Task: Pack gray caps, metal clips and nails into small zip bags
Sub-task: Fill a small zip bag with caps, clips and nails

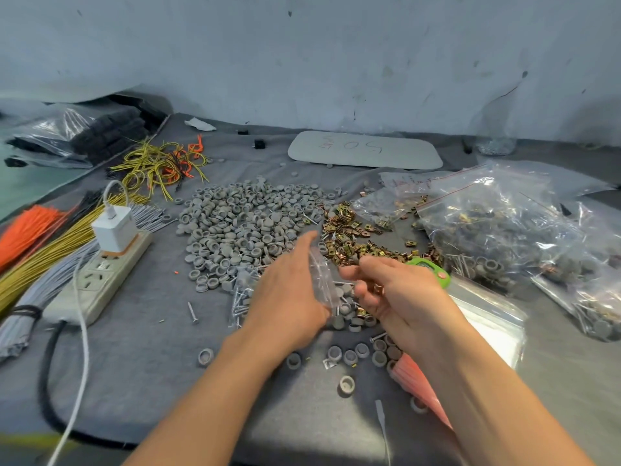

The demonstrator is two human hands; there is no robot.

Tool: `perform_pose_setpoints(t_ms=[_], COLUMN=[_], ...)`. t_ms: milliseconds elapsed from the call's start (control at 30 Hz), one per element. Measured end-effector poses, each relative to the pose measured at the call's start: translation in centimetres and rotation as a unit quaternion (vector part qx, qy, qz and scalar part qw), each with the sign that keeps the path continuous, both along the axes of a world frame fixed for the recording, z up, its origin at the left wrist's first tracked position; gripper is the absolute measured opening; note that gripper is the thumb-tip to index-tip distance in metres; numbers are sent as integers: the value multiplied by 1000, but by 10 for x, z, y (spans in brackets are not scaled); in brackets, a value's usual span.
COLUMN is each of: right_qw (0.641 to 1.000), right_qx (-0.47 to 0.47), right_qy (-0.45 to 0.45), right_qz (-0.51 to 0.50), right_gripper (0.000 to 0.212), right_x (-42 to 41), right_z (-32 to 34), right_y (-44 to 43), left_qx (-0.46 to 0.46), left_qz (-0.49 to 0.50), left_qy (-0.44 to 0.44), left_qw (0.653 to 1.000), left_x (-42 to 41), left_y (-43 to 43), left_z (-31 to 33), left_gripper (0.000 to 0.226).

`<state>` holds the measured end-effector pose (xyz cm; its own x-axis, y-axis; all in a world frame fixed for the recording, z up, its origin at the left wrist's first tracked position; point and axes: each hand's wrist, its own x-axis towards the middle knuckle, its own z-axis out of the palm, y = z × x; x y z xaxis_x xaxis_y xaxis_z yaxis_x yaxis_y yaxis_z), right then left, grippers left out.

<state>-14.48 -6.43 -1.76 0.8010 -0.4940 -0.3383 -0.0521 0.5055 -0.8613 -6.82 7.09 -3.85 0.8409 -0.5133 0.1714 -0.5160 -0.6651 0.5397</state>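
Toward the desk's (141, 375) front edge, the left hand (289, 290) pinches the zip bag (323, 280) upright, and just right of it the right hand (400, 294) curls round what look like metal clips (378, 289).

Easiest way in is front-left: the bare tabletop (151, 351) between the power strip (100, 280) and the left hand (289, 294) is open, with just a stray nail (192, 312) on it. The middle's jammed. The left hand, the right hand (400, 297) and the small zip bag (322, 280) between them sit right in front of the heaped gray caps (242, 227) and metal clips (349, 237). Filled zip bags (504, 230) block the right and wire bundles (43, 243) the left edge. There's a mostly bare strip before the white board (364, 150) at the back.
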Motion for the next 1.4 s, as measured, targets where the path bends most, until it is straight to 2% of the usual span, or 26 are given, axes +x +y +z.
perform_pose_setpoints(t_ms=[67, 133, 233, 400, 567, 733, 867, 933, 1100, 1267, 1333, 1400], right_qw=[997, 988, 979, 957, 937, 906, 904, 899, 889, 873, 883, 890], right_qx=[-75, -143, -195, -285, -343, -416, -427, -437, -449, -482, -466, -452], right_qy=[21, 44, 43, 13, 7, 31, 27, 23, 21, 35, 32, 23], right_qz=[15, 24, 33, 46, 66, 65, -2, -26, 83, 63, 51, 58], right_gripper=[10, 18, 24, 11, 28, 22, 18, 13, 12, 17, 15, 14], right_x=[-1, -2, -4, -1, 6, 10, 9, 8, 5, 10, 11, 11], right_z=[-2, -3, -2, -1, 0, 3, 4, 5, 9, 7, 7, 5], right_y=[-3, -4, -3, 3, 13, 18, 16, 14, 19, 24, 22, 22], left_qx=[18, 26, 27, 14, -10, -45, -93, -108, -66, -50, -48, -42], left_qz=[14, 21, 20, -8, -38, -66, -35, -19, -44, -78, -52, -24], left_qy=[-11, -24, -33, -30, -46, -2, 11, 10, 11, -4, 7, 14], left_qw=[1000, 999, 999, 999, 998, 997, 995, 994, 997, 996, 997, 999], left_x=[4, 5, -1, -4, -4, -7, -7, -5, -4, -7, -6, -3], left_y=[4, 7, 10, 12, 12, 12, 11, 13, 13, 13, 15, 17], left_z=[0, 1, 5, 7, 9, 12, 11, 10, 12, 11, 10, 8], left_gripper=[114, 100, 85, 80, 86, 72, 69, 76, 102, 118, 116, 100])
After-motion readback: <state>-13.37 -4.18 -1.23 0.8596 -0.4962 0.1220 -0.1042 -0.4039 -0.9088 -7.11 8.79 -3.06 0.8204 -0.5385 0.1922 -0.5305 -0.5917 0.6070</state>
